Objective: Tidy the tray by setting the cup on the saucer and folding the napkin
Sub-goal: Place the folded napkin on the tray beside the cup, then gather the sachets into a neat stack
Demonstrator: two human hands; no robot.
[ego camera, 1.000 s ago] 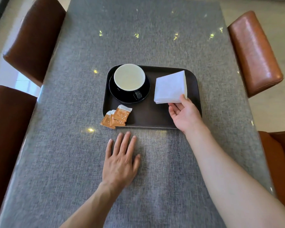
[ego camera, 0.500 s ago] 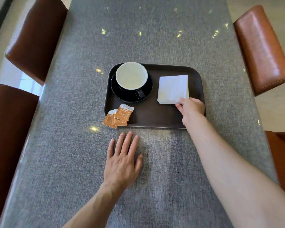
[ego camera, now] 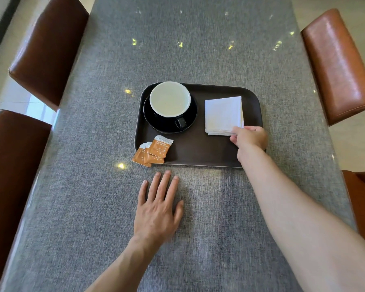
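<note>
- The dark brown tray [ego camera: 198, 153] sits in the middle of the grey worktop [ego camera: 72, 207].
- The cup [ego camera: 170, 99], pale inside and dark outside, stands on the black saucer [ego camera: 156, 123] in the tray's far left part, its handle turned toward the person.
- The white napkin [ego camera: 223, 114] lies folded into a flat square in the right half of the tray, apart from the saucer.
- The right hand [ego camera: 250, 138] rests at the napkin's near right corner; its grip is closed on that corner, thumb and fingers pinching the layered edge, with the heel of the hand over the tray's right rim.
- The left hand [ego camera: 158, 211] lies palm down on the worktop just in front of the tray, its grip apart, fingers spread flat and holding nothing.
- Two orange sachets [ego camera: 154, 151] overlap at the tray's near left corner, one lying partly over the rim onto the worktop.
- Brown leather chairs [ego camera: 46, 45] stand along both sides of the worktop.
</note>
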